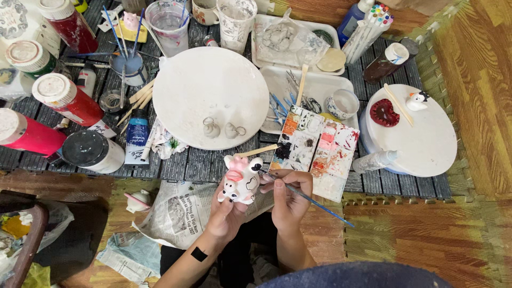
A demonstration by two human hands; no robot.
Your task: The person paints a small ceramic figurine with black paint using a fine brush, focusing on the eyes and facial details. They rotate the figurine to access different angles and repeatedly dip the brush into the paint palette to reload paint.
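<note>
Left hand (226, 210) is wrapped around a small white figurine (241, 178), lifting it over the newspaper (178, 213), while right hand (288, 194) pinches a thin blue brush (309, 198), tip touching the figurine's side. Just beyond sit the paint palette (314, 146) and a big white disc (210, 97) on the counter (202, 162), red paint bottles (66, 98) lining the left.

Low dark slatted tabletop (202, 162), paint-stained. Floor (480, 69) of wood-grain interlocking foam mats, orange-brown with greenish tiles. Crumpled newspaper (176, 213) on the floor at left. Even, soft light.
</note>
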